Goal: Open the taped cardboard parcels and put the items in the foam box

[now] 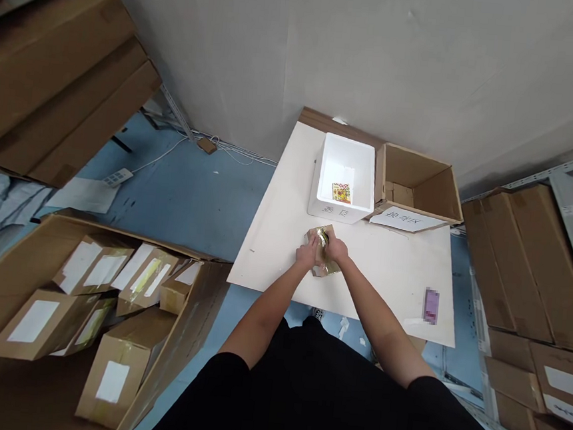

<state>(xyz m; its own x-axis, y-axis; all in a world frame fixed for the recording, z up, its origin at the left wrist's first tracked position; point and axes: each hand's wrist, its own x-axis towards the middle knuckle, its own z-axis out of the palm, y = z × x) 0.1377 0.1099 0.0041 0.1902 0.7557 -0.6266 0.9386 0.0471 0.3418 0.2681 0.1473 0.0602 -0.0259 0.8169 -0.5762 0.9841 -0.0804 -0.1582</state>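
A small brown cardboard parcel (316,236) with shiny tape lies on the white table (392,264) in front of me. My left hand (306,253) grips its left side. My right hand (336,249) is closed on its top right, where the tape shines. Behind the parcel stands a white foam box (346,180) with one colourful packet (341,192) on its floor. To the right of it an open brown carton (420,183) lies on its side with a white handwritten label at its front.
A large open carton (83,304) on the blue floor at my left holds several small labelled parcels. Stacked cartons fill shelves at the left (52,81) and right (528,263). A small purple object (431,305) lies near the table's right front corner.
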